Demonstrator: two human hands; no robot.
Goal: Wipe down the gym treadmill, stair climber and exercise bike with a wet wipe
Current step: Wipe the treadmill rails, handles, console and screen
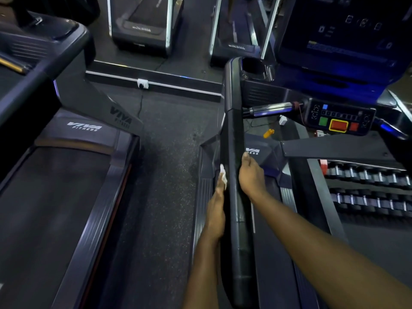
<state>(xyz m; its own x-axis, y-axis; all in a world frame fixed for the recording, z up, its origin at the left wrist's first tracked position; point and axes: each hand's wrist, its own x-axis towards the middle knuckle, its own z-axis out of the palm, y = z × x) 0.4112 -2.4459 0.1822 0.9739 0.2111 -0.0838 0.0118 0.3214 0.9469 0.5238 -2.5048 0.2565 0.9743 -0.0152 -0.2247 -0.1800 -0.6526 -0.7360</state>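
Two treadmills side by side in a dim gym, the right treadmill (pixel 264 160) and a left treadmill (pixel 66 186), with a strip of dark speckled floor (pixel 165 175) between them. There's a white wall socket (pixel 142 83) at the far end and racks of dumbbells (pixel 367 175) off to the right. Both arms reach forward to the long black handrail (pixel 233 134) on the right treadmill, below the control panel (pixel 338 118) with its green and red buttons. The left hand (pixel 217 204) runs along the rail's left side, fingers fairly straight, so the grip is loose and just presses the wipe (pixel 223 173) flat against the rail. The right hand (pixel 252 175) has its grip closed on the rail's right side, thumb up on the edge, other fingers hidden behind it. The wipe is small, white and crumpled, poking out at the left fingertips.
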